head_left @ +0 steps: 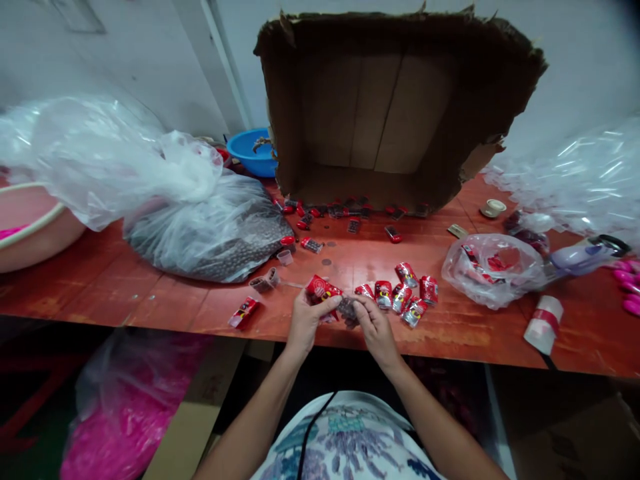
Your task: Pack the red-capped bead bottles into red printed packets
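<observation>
- The left hand [306,319] is closed around a red printed wrapper [320,287], thumb on top, out over the near part of the table [165,308].
- The right hand [375,325] pinches a dark small piece [349,307] right beside that wrapper (can't tell if the left thumb is pressing it too).
- Risk one: the piece looks small and slick, so a loose pinch could drop it — and the table's near edge is close.
- Risk two: the wrapper looks thin, so too much thumb pressure could crease or tear it.
- Just right of the hands sit several red-and-silver packs [383,295]; a careless elbow or wrist could scatter them.
- On the left, a lone red pack [244,312] lies near the edge, so one bump might knock it off.
</observation>
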Motion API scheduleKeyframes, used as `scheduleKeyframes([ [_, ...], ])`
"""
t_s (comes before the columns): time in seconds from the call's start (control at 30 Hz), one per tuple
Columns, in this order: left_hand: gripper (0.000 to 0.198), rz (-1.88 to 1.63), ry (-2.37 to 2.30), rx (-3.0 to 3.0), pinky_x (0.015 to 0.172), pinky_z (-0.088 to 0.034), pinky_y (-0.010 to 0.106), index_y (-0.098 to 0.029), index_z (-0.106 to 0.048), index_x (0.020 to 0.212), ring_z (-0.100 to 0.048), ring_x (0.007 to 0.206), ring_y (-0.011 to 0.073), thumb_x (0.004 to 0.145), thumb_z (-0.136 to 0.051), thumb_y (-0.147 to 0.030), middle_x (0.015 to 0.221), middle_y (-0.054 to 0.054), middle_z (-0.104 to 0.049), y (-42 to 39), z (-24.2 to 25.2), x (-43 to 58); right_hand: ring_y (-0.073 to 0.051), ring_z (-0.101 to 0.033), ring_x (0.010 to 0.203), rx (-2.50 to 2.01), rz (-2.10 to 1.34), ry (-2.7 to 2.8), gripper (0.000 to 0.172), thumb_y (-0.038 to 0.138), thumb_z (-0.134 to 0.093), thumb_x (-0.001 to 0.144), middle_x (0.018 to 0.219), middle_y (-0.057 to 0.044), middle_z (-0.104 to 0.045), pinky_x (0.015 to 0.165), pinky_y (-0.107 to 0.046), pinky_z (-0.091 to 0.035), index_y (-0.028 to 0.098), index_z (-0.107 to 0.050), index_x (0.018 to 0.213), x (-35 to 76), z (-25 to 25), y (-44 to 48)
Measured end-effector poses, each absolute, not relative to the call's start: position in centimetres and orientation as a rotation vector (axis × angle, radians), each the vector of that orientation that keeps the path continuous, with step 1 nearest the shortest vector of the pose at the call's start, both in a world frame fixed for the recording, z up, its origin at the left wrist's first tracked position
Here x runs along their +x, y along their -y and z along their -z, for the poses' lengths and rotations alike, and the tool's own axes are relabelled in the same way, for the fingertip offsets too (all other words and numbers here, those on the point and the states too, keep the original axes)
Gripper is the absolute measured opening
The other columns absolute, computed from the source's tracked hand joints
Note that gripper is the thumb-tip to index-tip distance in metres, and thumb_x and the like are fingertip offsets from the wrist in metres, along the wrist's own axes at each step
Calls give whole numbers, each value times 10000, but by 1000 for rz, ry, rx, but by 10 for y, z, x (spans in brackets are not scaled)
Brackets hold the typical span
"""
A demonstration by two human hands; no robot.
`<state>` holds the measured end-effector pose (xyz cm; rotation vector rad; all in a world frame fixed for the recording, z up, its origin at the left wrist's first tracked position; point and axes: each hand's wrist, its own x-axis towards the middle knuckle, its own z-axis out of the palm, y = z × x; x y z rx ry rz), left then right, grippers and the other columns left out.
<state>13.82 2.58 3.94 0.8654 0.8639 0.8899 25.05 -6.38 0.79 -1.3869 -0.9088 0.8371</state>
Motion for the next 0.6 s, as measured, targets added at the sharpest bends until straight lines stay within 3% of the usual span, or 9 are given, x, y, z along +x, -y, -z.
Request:
scheduleKeyframes([
  [0.1,298,-903,-890,950,488,-442,192,-147,-607,753,-545,508,93,557,-816,-229,626,-21,-620,-24,-41,139,-188,-629,764,-1410,-754,924,310,414,-434,914,956,-48,-664,692,-316,-531,253,-599,1121,246,-6,67],
  [0.2,288,-944,-906,979,440,-408,184,-154,-575,731,-510,461,83,584,-804,-250,591,-35,-596,-22,-41,139,-195,-628,825,-1439,-675,959,308,401,-450,909,996,-53,-658,747,-328,-518,252,-590,1139,243,-6,68],
  [0.27,322,-937,-866,947,521,-460,201,-155,-604,824,-566,537,100,582,-805,-221,665,-18,-638,-21,-40,140,-186,-630,778,-1414,-743,898,312,414,-447,909,959,-52,-657,713,-321,-527,245,-586,1131,242,-7,67],
  [0.43,640,-815,-760,831,746,-503,277,-186,-589,1156,-651,748,156,558,-814,-161,825,17,-695,-17,-37,138,-149,-606,623,-1294,-921,725,319,456,-468,888,904,-33,-635,589,-290,-538,249,-551,1116,245,-8,62],
  [0.6,715,-686,-808,851,583,-501,245,-160,-580,1192,-643,643,158,523,-832,-176,821,43,-706,-16,-32,139,-146,-601,677,-1392,-867,960,341,425,-449,906,942,-40,-643,611,-265,-512,247,-556,1176,255,-8,62],
])
